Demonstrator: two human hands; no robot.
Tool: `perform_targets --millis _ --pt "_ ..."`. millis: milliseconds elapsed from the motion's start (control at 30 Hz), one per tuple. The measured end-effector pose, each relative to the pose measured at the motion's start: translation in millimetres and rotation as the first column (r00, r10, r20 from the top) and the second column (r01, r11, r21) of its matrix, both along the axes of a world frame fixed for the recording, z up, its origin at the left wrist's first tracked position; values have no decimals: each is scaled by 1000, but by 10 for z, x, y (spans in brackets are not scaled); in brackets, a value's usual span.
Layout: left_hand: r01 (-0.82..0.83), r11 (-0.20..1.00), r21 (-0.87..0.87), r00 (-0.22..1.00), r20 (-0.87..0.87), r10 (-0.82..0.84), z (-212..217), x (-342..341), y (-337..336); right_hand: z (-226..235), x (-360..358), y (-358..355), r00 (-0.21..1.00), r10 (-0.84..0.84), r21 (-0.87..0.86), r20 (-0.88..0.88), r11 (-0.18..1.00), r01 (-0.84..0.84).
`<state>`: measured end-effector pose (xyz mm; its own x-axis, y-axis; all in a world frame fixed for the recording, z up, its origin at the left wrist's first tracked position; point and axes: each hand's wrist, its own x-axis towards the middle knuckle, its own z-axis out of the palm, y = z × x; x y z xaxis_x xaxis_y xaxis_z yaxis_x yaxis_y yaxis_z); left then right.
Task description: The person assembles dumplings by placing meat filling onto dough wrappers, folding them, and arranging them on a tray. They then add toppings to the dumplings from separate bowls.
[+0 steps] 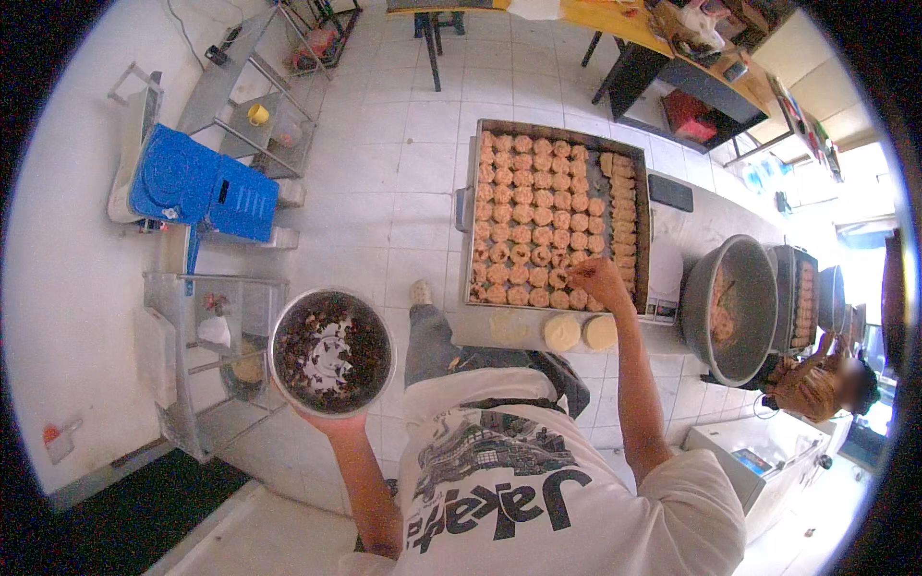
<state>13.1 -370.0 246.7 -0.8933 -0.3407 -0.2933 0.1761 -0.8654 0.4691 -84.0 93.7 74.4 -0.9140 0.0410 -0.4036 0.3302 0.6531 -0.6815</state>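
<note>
Head view: the right hand (597, 278) reaches up and forward over the near edge of the baking tray (467, 206), its fingertips bunched together on one of the dough rounds (562, 279) in the second row from the near edge. Whether a dark piece sits between the fingers is too small to tell. The left hand (331, 419) is held out to the side and cups a steel bowl of dark pieces (332, 351) from underneath, fingers hidden beneath the base; the bowl hangs over the floor, off the counter (706, 226).

From the right hand the bowl lies at about 8 o'clock, well apart, with the person's torso between the two arms. The tray's long axis runs from 12 to 6 o'clock in the picture, and its rows of rounds stretch away from the right hand toward 11 and 12 o'clock. The right hand is far the nearer to the tray.

Just below the tray's near edge, at 6 o'clock from the right hand, three pale dough discs (562, 332) rest on the counter. A large grey basin (730, 307) stands at 3 o'clock, where another person's arm (807, 379) works.
</note>
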Motion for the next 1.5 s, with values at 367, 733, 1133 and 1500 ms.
perform_targets --millis 367,733,1133,1500 --pt "-36 999 -26 997 71 37 -58 35 -27 -40 187 -191 990 134 102 40 985 -137" --pt "12 999 -40 1000 20 -12 -78 25 -29 -169 79 -355 977 211 23 -10 977 -211" --pt "47 996 -70 999 -16 -48 -56 31 -53 32 69 -43 991 107 7 79 994 -108" --pt "97 992 -75 992 -75 -103 -58 47 -34 -225 252 -49 998 -60 252 -22 966 63"
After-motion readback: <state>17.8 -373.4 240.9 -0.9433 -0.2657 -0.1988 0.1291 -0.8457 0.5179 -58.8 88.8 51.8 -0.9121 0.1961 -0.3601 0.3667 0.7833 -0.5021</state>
